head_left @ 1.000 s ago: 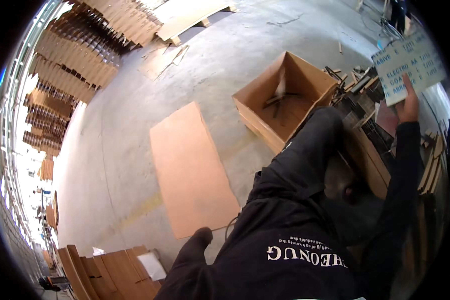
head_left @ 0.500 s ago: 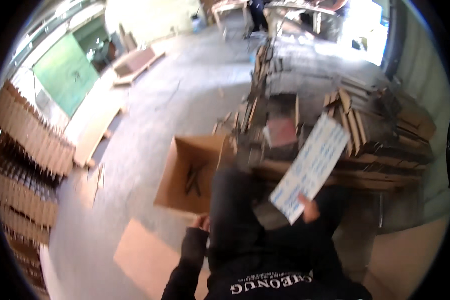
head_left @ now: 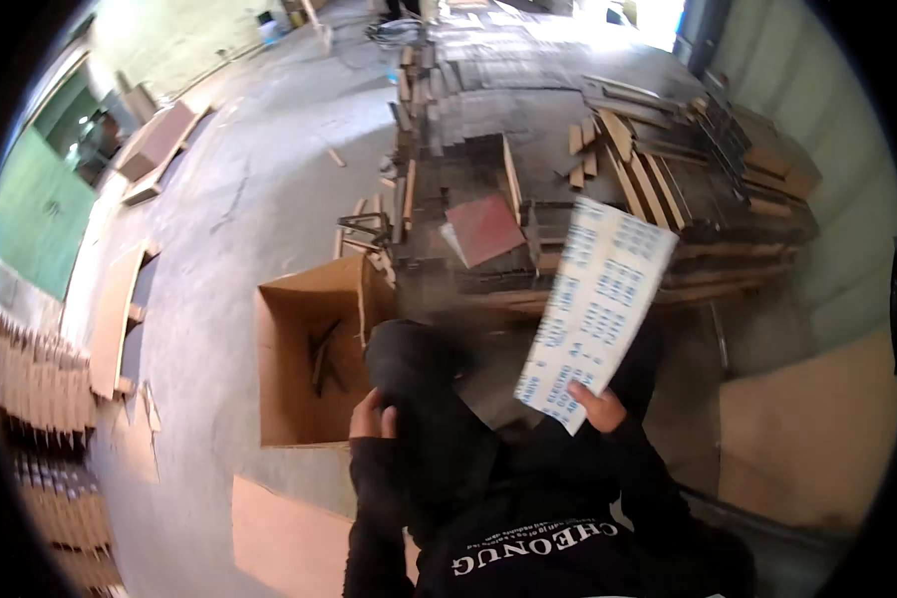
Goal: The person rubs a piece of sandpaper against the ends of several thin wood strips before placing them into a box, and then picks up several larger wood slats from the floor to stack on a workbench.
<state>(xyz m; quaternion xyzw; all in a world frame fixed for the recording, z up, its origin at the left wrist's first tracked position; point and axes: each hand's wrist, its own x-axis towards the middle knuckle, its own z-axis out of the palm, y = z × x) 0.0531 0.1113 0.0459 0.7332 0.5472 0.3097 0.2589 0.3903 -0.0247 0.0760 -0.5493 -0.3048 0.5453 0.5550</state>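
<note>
My right hand (head_left: pixel 598 409) grips the lower corner of a long white printed card sheet (head_left: pixel 596 311), held up tilted over a dark workbench. My left hand (head_left: pixel 373 417) rests closed against my dark trouser leg (head_left: pixel 424 399), right beside an open brown cardboard box (head_left: pixel 304 364) standing on the floor. Dark strips lie inside the box. Both my sleeves are black.
A dark workbench (head_left: pixel 488 229) carries a reddish square sheet (head_left: pixel 484 227) and stacks of wooden and cardboard slats (head_left: pixel 658 169). Flat cardboard sheets (head_left: pixel 289 538) lie on the concrete floor, a big sheet (head_left: pixel 817 429) at right. Folded cartons are stacked at the left (head_left: pixel 40 409).
The view has swung round towards the workbench. My right hand has lowered the white sheet from overhead to chest height. My left hand has come up to my leg by the box.
</note>
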